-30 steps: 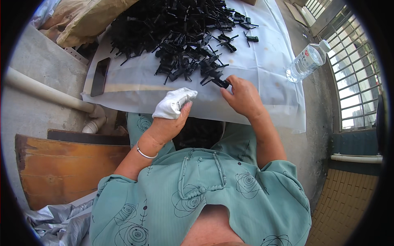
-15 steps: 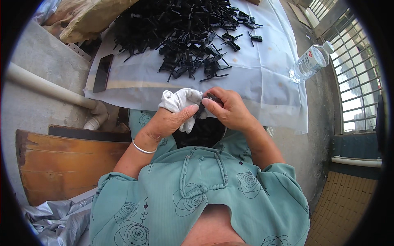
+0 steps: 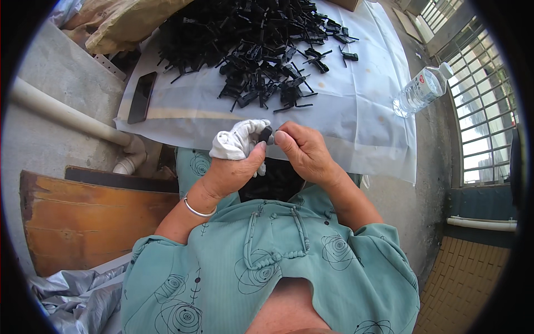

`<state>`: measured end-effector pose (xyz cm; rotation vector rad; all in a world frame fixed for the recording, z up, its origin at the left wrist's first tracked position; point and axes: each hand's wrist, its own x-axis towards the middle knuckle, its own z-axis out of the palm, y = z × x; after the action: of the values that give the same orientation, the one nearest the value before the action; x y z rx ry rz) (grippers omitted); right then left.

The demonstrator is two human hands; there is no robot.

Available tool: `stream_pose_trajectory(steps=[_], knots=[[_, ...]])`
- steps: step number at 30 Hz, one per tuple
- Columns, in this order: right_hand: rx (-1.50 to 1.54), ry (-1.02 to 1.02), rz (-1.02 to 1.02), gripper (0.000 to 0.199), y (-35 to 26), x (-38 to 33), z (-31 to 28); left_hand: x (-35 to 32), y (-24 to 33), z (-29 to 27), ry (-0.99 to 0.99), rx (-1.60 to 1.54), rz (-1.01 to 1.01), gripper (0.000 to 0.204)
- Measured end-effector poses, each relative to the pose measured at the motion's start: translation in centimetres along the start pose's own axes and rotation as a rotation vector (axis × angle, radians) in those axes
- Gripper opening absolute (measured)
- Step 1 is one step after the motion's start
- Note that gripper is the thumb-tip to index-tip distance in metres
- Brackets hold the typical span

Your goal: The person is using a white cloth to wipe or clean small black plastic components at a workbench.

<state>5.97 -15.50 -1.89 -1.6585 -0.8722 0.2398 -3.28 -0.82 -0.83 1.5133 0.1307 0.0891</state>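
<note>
A white cloth glove [image 3: 236, 142] covers the fingers of my left hand [image 3: 233, 172], whose thumb is bare. Between that thumb and the gloved fingers sits a small black plastic part [image 3: 266, 135]. My right hand [image 3: 306, 149] is closed in a pinch just to the right of it, the thumb against the curled forefinger. What the right fingertips hold, if anything, is too small to tell. Both hands are over my lap, at the near edge of the table. Beyond them lies a big heap of black plastic parts [image 3: 261, 55] with thin prongs.
White sheeting [image 3: 356, 122] covers the table. A dark phone [image 3: 142, 98] lies at its left, and a clear plastic bottle [image 3: 421, 90] stands at the right edge. Below my hands, dark pieces [image 3: 271, 183] show in my lap. A wooden board [image 3: 94, 222] is at the left.
My hands have drawn slightly apart. The left has turned so the black part shows more, and the right fingers have come off its side.
</note>
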Motion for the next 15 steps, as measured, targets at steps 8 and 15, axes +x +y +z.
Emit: stream_pose_trajectory(steps=[8, 15], knots=[[-0.012, -0.036, 0.093, 0.024, 0.7, -0.5, 1.9, 0.4, -2.2, 0.4, 0.153, 0.589, 0.457, 0.030], [0.230, -0.044, 0.253, 0.025, 2.5, -0.2, 3.3, 0.5, -2.4, 0.7, 0.236, 0.663, 0.448, 0.029]])
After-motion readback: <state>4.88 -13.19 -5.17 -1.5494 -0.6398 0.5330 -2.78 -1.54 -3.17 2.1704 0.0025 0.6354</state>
